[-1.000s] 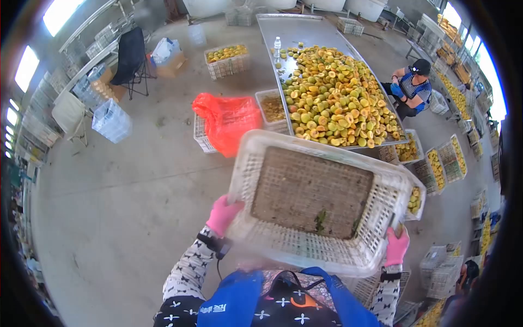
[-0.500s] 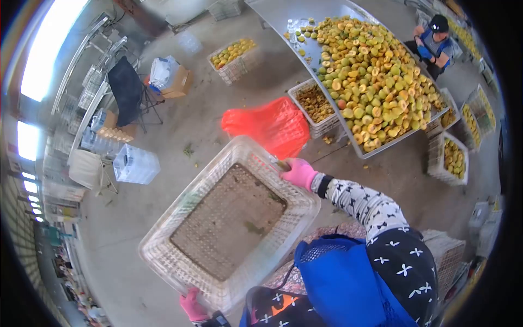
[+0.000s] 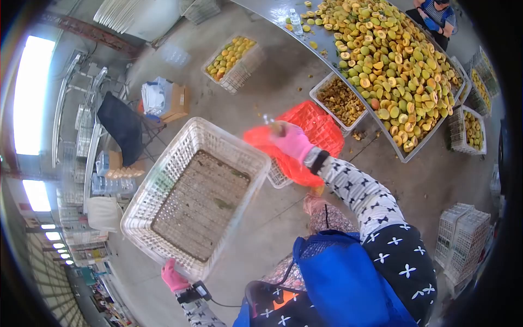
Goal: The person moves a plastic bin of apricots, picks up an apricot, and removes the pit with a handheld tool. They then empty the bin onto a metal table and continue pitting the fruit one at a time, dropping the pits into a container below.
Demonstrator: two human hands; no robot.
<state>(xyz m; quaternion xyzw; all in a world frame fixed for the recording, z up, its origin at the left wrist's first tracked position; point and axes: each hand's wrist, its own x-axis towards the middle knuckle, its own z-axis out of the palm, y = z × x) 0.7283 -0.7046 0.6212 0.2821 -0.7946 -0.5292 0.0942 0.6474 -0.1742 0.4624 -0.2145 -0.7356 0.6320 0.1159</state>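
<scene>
A white mesh crate (image 3: 136,204), tilted, with scraps of leaf and dirt on its floor, hangs in front of me. My left hand (image 3: 174,276), in a pink glove, is closed on its near lower edge. My right hand (image 3: 293,143), also pink-gloved and blurred, is apart from the crate, closed around a small thing with a shiny tip that I cannot make out. Just beyond that hand lies a red plastic bag (image 3: 315,126), draped over another white basket (image 3: 279,175) on the floor.
A metal table (image 3: 321,48) bears a heap of halved fruit. Beside it stands a basket of fruit scraps (image 3: 340,101). A fruit crate (image 3: 231,60) is farther off, stacked crates (image 3: 463,240) stand at right, and a black chair (image 3: 120,122) at left. A person (image 3: 436,16) sits beyond the table.
My right hand has let go of the crate and moved up to the red bag's edge. The crate, still in my left hand, has shifted left. The view has turned, showing the basket under the bag.
</scene>
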